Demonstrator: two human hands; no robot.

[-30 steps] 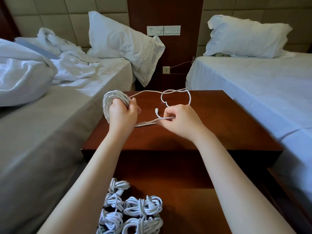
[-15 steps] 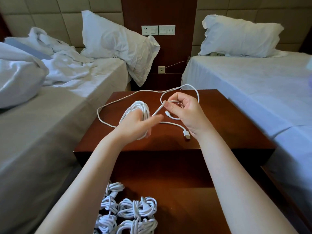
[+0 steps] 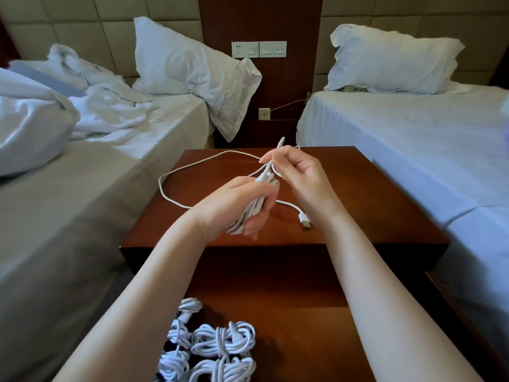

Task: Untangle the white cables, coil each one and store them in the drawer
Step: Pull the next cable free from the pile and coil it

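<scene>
I count two beds [image 3: 96,205], two pillows [image 3: 192,67], one loose cable [image 3: 303,218] and perhaps five coiled bundles [image 3: 223,339] in one drawer [image 3: 297,326].

L hand [image 3: 237,199] fisted; R hand [image 3: 297,175] pinching.

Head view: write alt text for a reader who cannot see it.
A person's left hand grips a half-coiled white cable above a wooden nightstand while the right hand pinches its strand; the loose tail and USB plug lie on the top. Below, coiled cables sit in the open drawer. A rumpled bed and a made bed flank the nightstand.
</scene>
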